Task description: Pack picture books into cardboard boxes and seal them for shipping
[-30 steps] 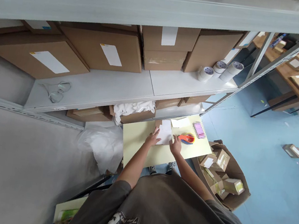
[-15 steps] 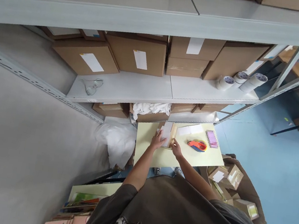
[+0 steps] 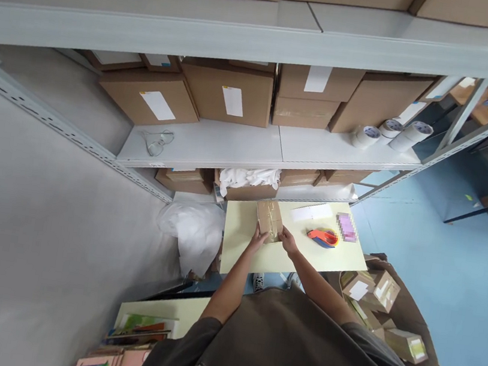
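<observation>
A small brown cardboard box [image 3: 269,215] with shiny tape across its top is held over the pale yellow table [image 3: 238,255]. My left hand [image 3: 259,237] grips its near left side, and my right hand [image 3: 288,241] grips its near right corner. To the right of my right hand lies an orange and blue tape dispenser [image 3: 323,237]. Behind that is a flat white sheet of labels or paper [image 3: 311,212]. A pixelated purple item [image 3: 347,227] lies at the table's right end.
Grey shelving [image 3: 213,145] with cardboard boxes stands beyond the table; white tape rolls [image 3: 390,131] and clear glasses [image 3: 157,142] sit on it. A large open carton [image 3: 425,336] of taped boxes is at right. White plastic sheeting [image 3: 196,231] hangs at left.
The box has been turned over: its white-labelled face was up under my left hand, and a taped brown face is up now. Both hands have shifted to its near sides.
</observation>
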### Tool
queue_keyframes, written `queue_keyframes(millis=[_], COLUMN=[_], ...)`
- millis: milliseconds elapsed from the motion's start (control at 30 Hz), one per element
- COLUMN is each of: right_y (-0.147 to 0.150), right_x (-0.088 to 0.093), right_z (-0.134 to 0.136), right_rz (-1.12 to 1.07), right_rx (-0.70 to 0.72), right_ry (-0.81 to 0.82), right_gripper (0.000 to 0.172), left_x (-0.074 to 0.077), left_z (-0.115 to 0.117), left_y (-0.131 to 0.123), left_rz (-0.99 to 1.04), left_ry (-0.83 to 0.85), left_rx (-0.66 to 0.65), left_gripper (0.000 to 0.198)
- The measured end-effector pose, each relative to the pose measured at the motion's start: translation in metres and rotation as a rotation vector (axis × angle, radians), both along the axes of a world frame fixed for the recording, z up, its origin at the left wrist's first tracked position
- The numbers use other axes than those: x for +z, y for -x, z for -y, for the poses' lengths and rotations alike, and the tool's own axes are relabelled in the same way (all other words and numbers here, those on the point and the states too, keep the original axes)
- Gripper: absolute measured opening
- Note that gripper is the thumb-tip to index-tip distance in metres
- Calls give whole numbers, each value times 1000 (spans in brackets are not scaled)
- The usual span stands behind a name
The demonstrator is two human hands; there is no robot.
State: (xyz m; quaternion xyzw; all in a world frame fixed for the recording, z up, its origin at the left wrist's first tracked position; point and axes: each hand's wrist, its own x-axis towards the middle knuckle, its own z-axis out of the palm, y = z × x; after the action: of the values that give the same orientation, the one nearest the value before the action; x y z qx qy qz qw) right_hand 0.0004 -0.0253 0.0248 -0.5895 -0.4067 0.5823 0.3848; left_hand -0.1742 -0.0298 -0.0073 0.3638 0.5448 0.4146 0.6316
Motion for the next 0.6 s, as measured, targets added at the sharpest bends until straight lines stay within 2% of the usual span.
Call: queue_keyframes(millis=[133, 233, 300, 367, 433, 533, 600], right_y=[-13, -36, -58, -87, -122, -188, -237], right_x=[9, 23, 31, 38, 43, 44, 43], right_z=[0, -1, 1, 6, 15, 37, 59], right_rz=[-139, -141, -115, -118, -150, -155, -117], right_rx=[-46, -89, -152, -229, -316, -472, -583], right_ry=[-68, -99, -132, -167, -207, -271, -287], right_gripper=[69, 68, 68, 69, 71, 73, 73], left_x=[10, 29, 46, 62, 76, 92, 98], left_z=[-10, -22, -31, -42, -51, -54, -48], left_y=[-3, -16, -35, -67, -110, -191, -250], left_rz=[69, 52, 11, -37, -90, -104, -71], left_ry=[-38, -81, -123, -164, -195, -247, -281], left_rx=[15, -55, -143, -221, -289, -421, -519], left_gripper=[115, 111, 106, 106, 107, 109, 107])
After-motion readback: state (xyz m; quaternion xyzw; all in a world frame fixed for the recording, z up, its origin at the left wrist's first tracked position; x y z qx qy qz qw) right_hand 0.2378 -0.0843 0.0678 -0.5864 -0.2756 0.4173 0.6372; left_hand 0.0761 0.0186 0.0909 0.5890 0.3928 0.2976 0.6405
